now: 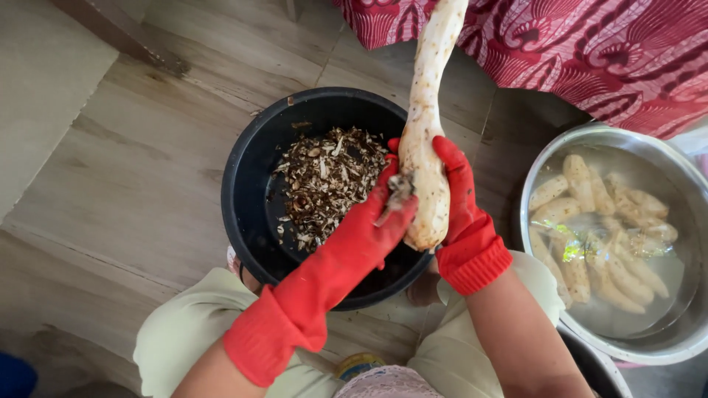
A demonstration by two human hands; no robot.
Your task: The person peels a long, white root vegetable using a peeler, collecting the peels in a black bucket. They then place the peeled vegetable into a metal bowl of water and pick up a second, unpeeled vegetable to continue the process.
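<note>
The right hand [461, 199], in a red rubber glove, has its grip wrapped around the lower end of a long pale root [426, 147], holding it upright over a black bowl [247, 177] on the floor. The left hand [369, 228], gloved the same, is clenched on a small tool [397, 193] pressed against the root's side, scraping; whether it is a knife or a peeler I cannot tell.

Judging by its colour, the root is mostly stripped: nearly the whole length shows creamy white, with faint brown flecks along the upper part and a dark patch just at the tool. So this piece looks close to done, with only touch-up scraping left.

The bowl holds a good heap of brown peelings [328, 180]. To the right, a steel basin [678, 177] of water holds many peeled roots [597, 236] soaking, which suggests most of the batch is finished. No unpeeled roots are in view, so how many remain cannot be told
</note>
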